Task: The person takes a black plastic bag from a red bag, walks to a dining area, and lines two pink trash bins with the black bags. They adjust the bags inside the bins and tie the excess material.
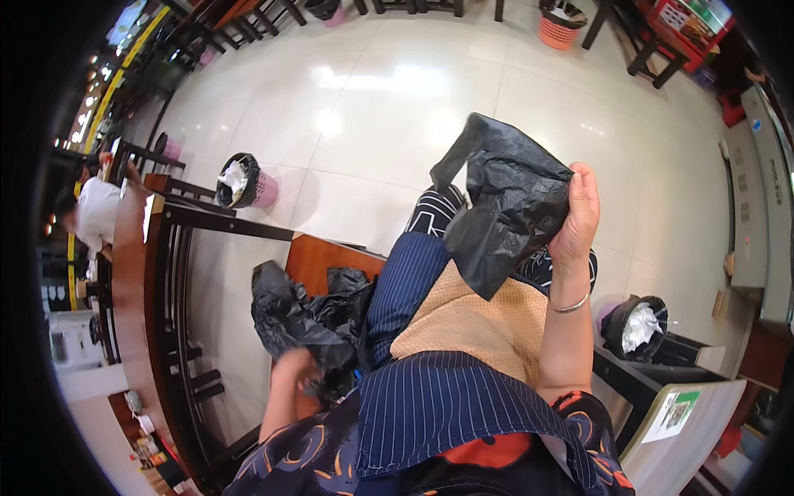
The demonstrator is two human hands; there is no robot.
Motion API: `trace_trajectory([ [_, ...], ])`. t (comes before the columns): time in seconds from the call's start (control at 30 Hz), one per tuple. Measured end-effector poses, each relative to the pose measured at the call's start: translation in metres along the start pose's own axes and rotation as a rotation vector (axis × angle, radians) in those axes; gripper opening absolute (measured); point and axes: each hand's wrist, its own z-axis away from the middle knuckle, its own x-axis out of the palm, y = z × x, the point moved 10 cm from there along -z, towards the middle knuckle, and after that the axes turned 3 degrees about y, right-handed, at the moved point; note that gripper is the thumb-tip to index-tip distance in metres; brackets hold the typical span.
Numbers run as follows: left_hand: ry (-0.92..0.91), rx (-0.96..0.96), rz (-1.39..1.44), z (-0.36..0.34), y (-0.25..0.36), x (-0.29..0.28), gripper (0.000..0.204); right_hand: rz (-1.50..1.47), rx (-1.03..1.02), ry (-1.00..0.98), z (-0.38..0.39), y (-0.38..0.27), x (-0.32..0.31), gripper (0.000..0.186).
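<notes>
The right hand (pixel 579 217) is raised over the lap, fingers closed on a crumpled black plastic bag (pixel 504 202) that hangs left of it. Low on the left, the left hand (pixel 295 368) grips a heap of black bags (pixel 302 318) on the wooden stool (pixel 318 258).

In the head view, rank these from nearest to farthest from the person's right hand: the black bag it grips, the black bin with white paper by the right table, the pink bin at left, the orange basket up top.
1. Black bag, in the right hand.
2. Black bin, lower right, beside the table.
3. Orange basket, top edge.
4. Pink bin, far left.

The last two are close.
</notes>
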Motion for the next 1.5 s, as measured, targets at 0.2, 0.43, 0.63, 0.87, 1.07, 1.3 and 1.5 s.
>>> trace_trajectory([
  [0.2,0.493,1.160,0.224,0.205,0.318,-0.137,0.024,0.050,-0.013,-0.023,0.018,-0.010,-0.016,0.008],
  [0.43,-0.082,1.446,0.515,0.228,0.470,-0.076,0.027,0.637,-0.384,0.117,0.039,-0.058,-0.050,0.009],
  [0.63,-0.129,1.430,0.725,0.232,0.493,-0.075,0.014,1.088,-0.488,0.385,0.052,-0.091,-0.061,0.013],
  [0.87,-0.005,1.573,0.715,0.253,0.499,-0.078,0.020,0.701,-0.015,0.137,0.047,-0.026,-0.049,0.022],
  [1.07,0.257,1.557,0.170,0.259,0.504,-0.041,0.056,0.489,0.167,-0.005,0.052,0.012,-0.047,0.025],
  [1.3,0.128,1.453,0.030,0.235,0.509,-0.019,0.063,1.069,0.193,0.161,0.053,-0.004,-0.069,0.015],
  [1.5,-0.008,1.482,0.179,0.220,0.515,-0.018,0.074,1.111,0.156,0.196,0.056,-0.006,-0.067,0.015],
])
